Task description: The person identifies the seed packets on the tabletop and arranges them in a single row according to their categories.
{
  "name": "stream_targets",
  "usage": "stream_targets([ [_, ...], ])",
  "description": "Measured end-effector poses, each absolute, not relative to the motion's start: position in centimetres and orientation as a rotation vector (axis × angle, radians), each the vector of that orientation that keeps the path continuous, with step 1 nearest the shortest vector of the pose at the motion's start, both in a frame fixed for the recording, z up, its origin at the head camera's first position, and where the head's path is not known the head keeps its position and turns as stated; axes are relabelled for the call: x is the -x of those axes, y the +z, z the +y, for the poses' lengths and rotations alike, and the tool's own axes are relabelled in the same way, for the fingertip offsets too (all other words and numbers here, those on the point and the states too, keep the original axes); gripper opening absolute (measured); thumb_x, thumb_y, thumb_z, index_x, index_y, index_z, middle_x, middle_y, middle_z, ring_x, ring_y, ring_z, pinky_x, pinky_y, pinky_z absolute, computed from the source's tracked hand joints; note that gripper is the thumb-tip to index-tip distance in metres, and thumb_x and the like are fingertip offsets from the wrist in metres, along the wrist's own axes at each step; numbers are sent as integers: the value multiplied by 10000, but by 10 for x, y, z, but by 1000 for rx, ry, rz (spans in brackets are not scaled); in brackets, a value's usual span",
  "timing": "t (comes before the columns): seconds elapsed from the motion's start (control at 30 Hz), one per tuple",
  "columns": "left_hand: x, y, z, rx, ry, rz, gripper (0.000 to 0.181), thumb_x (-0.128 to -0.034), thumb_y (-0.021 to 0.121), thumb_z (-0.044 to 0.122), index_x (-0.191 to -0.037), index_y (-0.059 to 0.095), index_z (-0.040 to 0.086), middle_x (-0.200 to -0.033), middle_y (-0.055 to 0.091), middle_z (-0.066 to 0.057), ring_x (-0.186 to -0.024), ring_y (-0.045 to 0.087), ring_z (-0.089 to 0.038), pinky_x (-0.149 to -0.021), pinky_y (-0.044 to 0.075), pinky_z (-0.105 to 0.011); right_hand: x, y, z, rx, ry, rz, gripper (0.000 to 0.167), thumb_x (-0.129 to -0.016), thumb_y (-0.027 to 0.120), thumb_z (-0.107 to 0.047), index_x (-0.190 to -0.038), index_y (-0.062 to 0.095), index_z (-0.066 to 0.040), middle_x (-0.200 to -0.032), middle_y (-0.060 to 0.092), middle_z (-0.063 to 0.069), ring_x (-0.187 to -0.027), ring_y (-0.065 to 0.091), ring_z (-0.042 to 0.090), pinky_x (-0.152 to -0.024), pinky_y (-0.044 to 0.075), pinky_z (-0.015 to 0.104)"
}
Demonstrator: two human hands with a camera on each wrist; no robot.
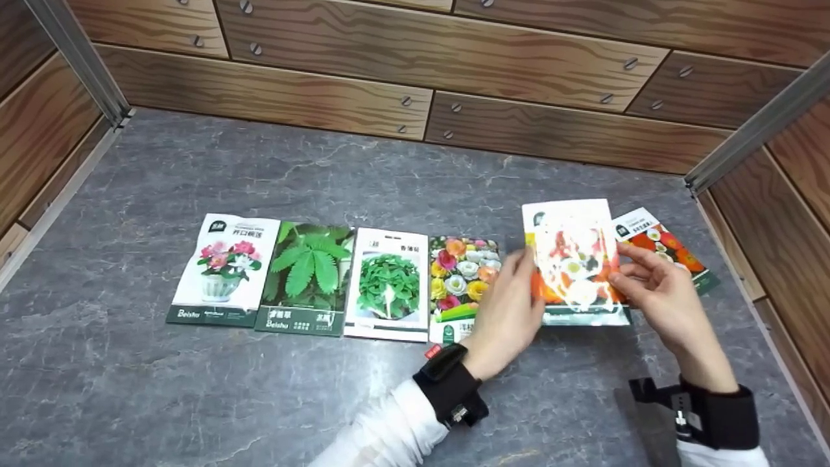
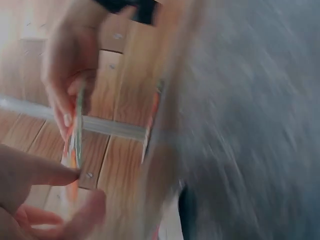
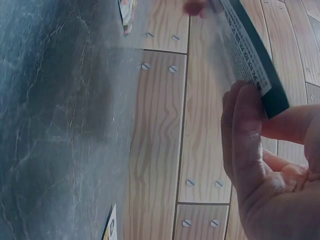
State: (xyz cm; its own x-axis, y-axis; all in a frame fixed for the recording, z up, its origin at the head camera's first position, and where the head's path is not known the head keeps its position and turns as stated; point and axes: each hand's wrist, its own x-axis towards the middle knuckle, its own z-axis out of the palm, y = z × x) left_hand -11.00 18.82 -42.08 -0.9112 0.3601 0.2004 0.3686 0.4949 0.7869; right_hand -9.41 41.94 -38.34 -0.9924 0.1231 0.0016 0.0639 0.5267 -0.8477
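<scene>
Both hands hold up a seed packet with red, white and orange flowers; glare covers much of its front. The left hand grips its left edge, seen blurred in the left wrist view with fingers at the packet edge. At the opposite edge, the right hand pinches the packet between thumb and fingers; the right wrist view shows its printed back. Beneath the left hand lies a packet of mixed colourful flowers, partly hidden. A red-flower packet lies tilted behind the right hand.
Left of the hands, a row continues with a potted-flower packet, a green-leaf packet and a white-bordered herb packet. All lie on a grey marbled table. Wood-patterned walls enclose the back and sides.
</scene>
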Motion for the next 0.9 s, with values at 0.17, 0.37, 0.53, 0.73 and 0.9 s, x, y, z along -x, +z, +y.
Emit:
stream_targets([
  [0.17, 107, -422, 189, 922, -897, -2692, 311, -1001, 671, 107, -1304, 716, 156, -1445, 664, -52, -1317, 651, -187, -1016, 596, -245, 94, -385, 419, 173, 1412, -2799, 565, -1042, 635, -102, -1528, 425, 98, -858, 689, -240, -746, 671, -34, -611, 564, 189],
  [0.37, 106, -419, 186, 1182, -569, -2848, 395, -987, 708, 459, -1313, 714, 236, -1433, 670, 33, -1358, 629, -165, -1067, 585, -322, 99, -388, 419, 174, 1355, -2944, 609, -1041, 629, -104, -1574, 386, 61, -887, 690, -194, -757, 662, -15, -646, 597, 216],
  [0.53, 104, -422, 182, 1276, -423, -2910, 447, -927, 794, 432, -1319, 710, 235, -1391, 687, 27, -1244, 683, -147, -995, 598, -290, 103, -396, 415, 113, 1283, -3044, 625, -1030, 636, -82, -1571, 373, 87, -947, 705, -8, -762, 645, -8, -657, 572, 209],
  [0.73, 103, -426, 181, 1289, -353, -2908, 295, -925, 801, 229, -1216, 752, 235, -1255, 732, 42, -1080, 719, -140, -851, 605, -262, 103, -405, 408, 60, 1097, -3118, 614, -1006, 683, -103, -1522, 434, 118, -931, 697, 105, -803, 659, 32, -634, 516, 198],
  [0.9, 102, -428, 182, 1268, -274, -2893, 235, -953, 731, 146, -1154, 777, 258, -1186, 755, 58, -1023, 717, -136, -776, 602, -260, 101, -411, 405, 21, 888, -3218, 687, -979, 735, -200, -1497, 446, 148, -980, 746, 194, -806, 683, 122, -619, 484, 215],
])
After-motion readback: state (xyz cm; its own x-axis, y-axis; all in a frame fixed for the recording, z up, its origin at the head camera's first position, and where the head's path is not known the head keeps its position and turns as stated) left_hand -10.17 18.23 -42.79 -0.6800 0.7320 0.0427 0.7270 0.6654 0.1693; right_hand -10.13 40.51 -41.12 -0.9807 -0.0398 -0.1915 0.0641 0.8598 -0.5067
